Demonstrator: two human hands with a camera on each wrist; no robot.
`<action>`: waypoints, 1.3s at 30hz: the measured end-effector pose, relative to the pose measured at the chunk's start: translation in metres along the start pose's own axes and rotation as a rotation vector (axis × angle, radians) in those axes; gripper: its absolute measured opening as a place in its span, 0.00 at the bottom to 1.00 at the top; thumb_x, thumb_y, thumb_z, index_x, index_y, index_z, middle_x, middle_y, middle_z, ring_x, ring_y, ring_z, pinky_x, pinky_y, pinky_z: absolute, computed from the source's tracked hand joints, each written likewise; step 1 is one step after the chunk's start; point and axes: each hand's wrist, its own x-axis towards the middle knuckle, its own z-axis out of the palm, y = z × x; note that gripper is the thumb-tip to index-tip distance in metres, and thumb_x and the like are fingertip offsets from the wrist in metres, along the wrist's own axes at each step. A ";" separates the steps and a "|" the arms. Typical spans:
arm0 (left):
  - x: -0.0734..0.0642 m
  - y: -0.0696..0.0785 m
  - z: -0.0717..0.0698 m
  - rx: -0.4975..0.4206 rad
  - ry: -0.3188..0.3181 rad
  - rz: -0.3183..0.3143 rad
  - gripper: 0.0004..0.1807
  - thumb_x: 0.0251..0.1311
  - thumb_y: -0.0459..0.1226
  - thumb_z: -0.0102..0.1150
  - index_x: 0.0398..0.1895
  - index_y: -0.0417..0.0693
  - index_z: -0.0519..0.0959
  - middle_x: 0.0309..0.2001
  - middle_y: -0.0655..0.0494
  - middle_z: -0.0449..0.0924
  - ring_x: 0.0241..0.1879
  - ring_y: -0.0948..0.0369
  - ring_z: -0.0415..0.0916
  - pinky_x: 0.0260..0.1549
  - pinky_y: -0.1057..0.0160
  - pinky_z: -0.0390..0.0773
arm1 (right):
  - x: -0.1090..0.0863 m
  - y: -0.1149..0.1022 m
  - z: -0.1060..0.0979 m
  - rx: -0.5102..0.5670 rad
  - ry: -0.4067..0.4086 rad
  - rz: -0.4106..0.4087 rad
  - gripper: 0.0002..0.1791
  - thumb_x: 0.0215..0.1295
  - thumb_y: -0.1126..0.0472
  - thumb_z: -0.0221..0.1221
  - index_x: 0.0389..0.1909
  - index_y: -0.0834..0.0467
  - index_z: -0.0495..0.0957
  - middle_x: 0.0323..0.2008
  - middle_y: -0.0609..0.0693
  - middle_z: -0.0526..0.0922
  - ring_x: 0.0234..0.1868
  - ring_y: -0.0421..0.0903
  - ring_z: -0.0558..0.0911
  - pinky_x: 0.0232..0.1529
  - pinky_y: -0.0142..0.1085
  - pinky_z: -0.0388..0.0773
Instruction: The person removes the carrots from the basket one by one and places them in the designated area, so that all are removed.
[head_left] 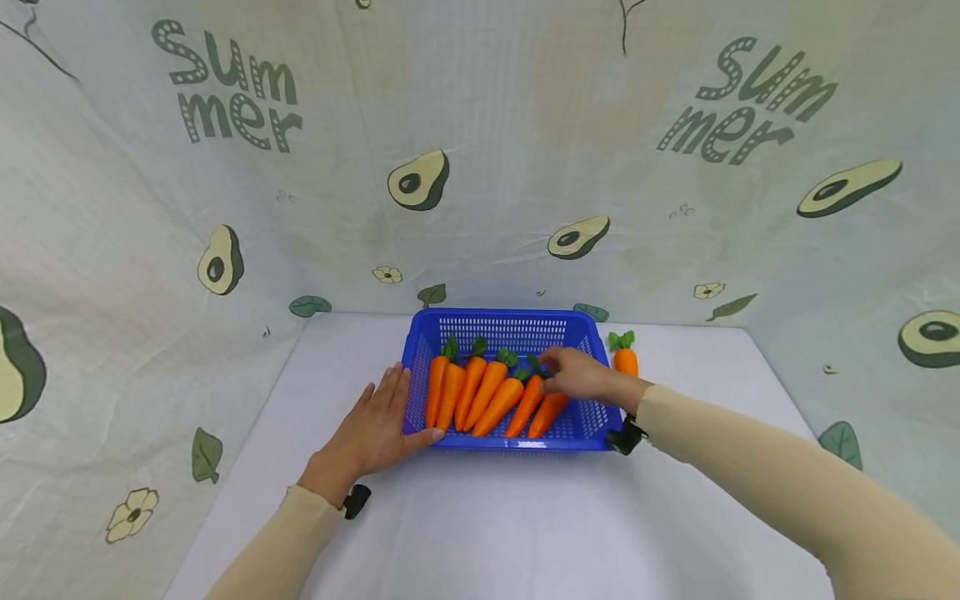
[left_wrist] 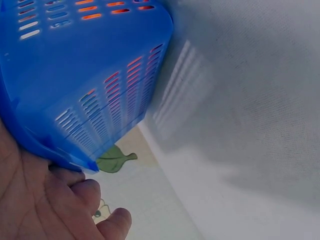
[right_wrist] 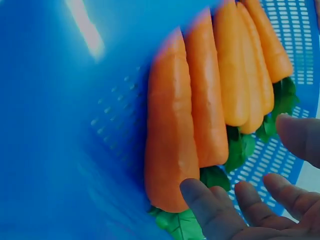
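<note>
We see a blue basket (head_left: 517, 444) standing on the white worktop (head_left: 465, 521), with carrots (head_left: 487, 392) lying side by side inside it, seven of them that we can count. Their green tops (head_left: 507, 357) point toward the basket's far side, and their narrow tips toward its near side. One lone carrot (head_left: 626, 362) lies outside, just beyond the basket's right side.

Our left hand (head_left: 378, 427) rests against the basket's left side, the fingers extended along it and the thumb laid over the near left corner of the rim. Our right hand (head_left: 577, 373) reaches over the basket's right side, near the tops of the rightmost carrots. From the right wrist we see its fingers spread and bent a little, with nothing pinched between them; one fingertip overlaps the end of the nearest carrot, but we cannot tell whether they touch.

Beige sleeves (head_left: 750, 467) cover both arms, and a black gadget (head_left: 626, 436) on the right wrist sits by the basket's near right corner. Behind the basket hangs a pale curtain (head_left: 495, 225) printed with avocados, leaves and flowers.
</note>
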 end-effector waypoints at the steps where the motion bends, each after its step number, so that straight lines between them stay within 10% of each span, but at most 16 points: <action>1: 0.000 0.000 0.000 -0.001 0.003 -0.001 0.68 0.61 0.79 0.47 0.85 0.35 0.44 0.86 0.37 0.42 0.85 0.42 0.44 0.81 0.37 0.49 | -0.001 0.000 0.000 -0.007 -0.002 0.000 0.31 0.71 0.62 0.65 0.72 0.66 0.71 0.67 0.67 0.77 0.66 0.62 0.77 0.69 0.57 0.76; 12: 0.002 -0.004 0.000 0.003 0.003 0.001 0.70 0.60 0.80 0.46 0.85 0.34 0.45 0.85 0.36 0.42 0.84 0.41 0.45 0.80 0.36 0.50 | 0.000 -0.009 0.000 0.049 -0.026 -0.030 0.31 0.73 0.61 0.63 0.74 0.63 0.70 0.71 0.66 0.74 0.68 0.61 0.77 0.70 0.56 0.76; 29: 0.005 -0.003 0.001 -0.021 0.007 0.021 0.68 0.62 0.78 0.48 0.85 0.34 0.45 0.85 0.36 0.42 0.84 0.41 0.45 0.81 0.37 0.50 | 0.060 -0.063 0.040 0.129 -0.186 -0.104 0.34 0.73 0.60 0.64 0.76 0.63 0.67 0.69 0.63 0.76 0.64 0.55 0.81 0.65 0.48 0.81; 39: 0.007 -0.007 0.002 -0.011 0.016 0.036 0.67 0.63 0.77 0.49 0.85 0.34 0.44 0.86 0.37 0.41 0.85 0.43 0.45 0.81 0.37 0.50 | 0.093 -0.077 0.064 0.384 -0.241 -0.059 0.38 0.73 0.65 0.63 0.80 0.64 0.60 0.71 0.62 0.75 0.63 0.55 0.82 0.66 0.52 0.80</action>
